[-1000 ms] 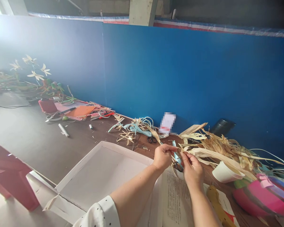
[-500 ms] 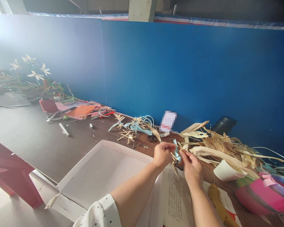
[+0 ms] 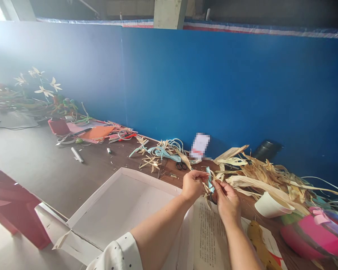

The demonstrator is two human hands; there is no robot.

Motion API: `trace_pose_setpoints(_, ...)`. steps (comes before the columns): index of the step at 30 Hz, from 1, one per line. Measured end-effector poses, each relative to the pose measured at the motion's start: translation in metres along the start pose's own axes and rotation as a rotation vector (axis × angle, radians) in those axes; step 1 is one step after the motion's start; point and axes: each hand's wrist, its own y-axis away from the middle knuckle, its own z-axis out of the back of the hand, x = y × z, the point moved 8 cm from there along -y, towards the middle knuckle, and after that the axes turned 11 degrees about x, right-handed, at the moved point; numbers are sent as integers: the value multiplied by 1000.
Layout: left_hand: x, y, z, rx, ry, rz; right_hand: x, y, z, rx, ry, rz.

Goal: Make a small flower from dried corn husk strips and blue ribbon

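My left hand (image 3: 193, 184) is closed in a pinch, its fingertips beside a light blue strip (image 3: 208, 176). My right hand (image 3: 227, 198) is pinched as well, close to the strip's lower part. What lies between the fingertips of either hand is too small to make out. Dark scissor handles (image 3: 213, 198) show partly behind my right hand. Thin pale husk pieces lie around the fingers. Below them is a printed sheet (image 3: 210, 232). To the right spreads a pile of dried corn husks (image 3: 259, 176).
A shallow white box lid (image 3: 124, 210) lies left of my forearms. Right of them are a yellow glue gun (image 3: 257, 240), a tipped white cup (image 3: 272, 204) and a pink container (image 3: 310, 234). Black scissors (image 3: 181, 165) and husk flowers (image 3: 150, 163) lie behind. A blue panel (image 3: 228, 82) bounds the table.
My right hand has shifted slightly left and covers more of the scissor handles. My left hand stays nearly in place. The view has tilted a little.
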Motion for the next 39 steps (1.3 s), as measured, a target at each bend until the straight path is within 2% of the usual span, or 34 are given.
trace_pose_setpoints(11, -11, 4, 3, -9, -105, 28, 0, 1, -3, 44, 0, 18)
trace_pose_setpoints(16, -9, 3, 0, 6, 5, 38, 1, 1, -7, 78, -99, 18)
trace_pose_setpoints(23, -20, 5, -3, 50, 253, 91, 2, -1, -17, 139, -351, 98)
trace_pose_setpoints(28, -19, 2, 1, 69, 357, 112, 3, -2, -17, 166, -246, 102)
trace_pose_setpoints(33, -22, 0, -1, 151, 234, 152, 16, -1, -16, 182, -126, 162)
trace_pose_setpoints(39, -19, -3, -1, 150, 139, 163, 13, -1, -19, 192, -150, 144)
